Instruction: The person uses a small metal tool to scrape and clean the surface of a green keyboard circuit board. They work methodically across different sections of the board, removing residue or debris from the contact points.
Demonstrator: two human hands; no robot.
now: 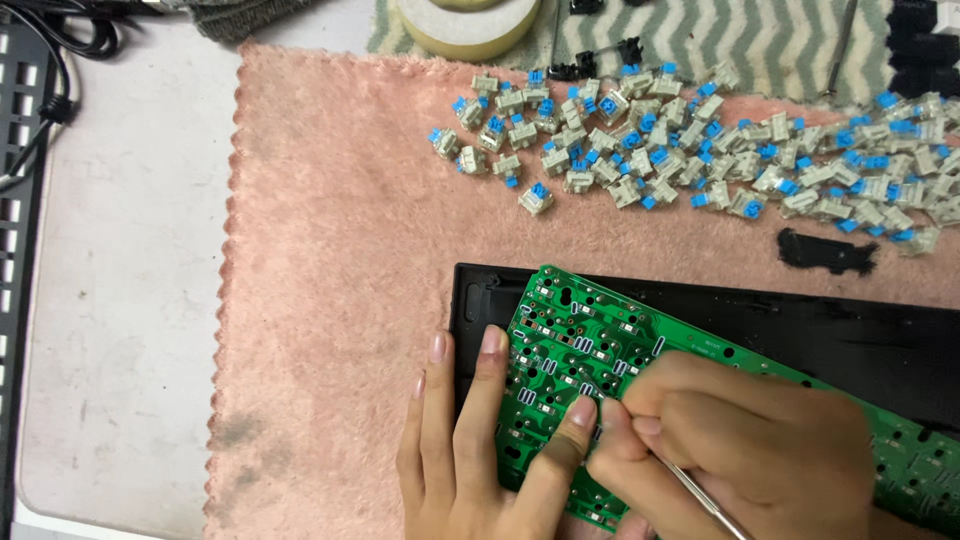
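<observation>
The left hand [470, 440] lies flat on the near-left corner of the green keyboard circuit board [580, 340], its long fingers pressed together and stretched across the board's left edge, the thumb bent in to meet the other hand over the board's middle. The right hand [740, 440] rests on the same board just right of that thumb, its fingers curled and pinching a thin metal tool [705, 500] whose shaft runs off toward the near edge; the tip is hidden between the fingertips, so whether it touches the board cannot be told. The circuit board sits tilted on top of a black keyboard case [860, 340], which shows beyond and to the right of it. Both lie on a pink fluffy towel [330, 250]. Farther from the board, across the towel's far side, a heap of loose beige key switches with blue stems [700, 150] is scattered. Beyond them, a roll of tape [468, 22] stands on a grey zigzag mat [760, 40].
</observation>
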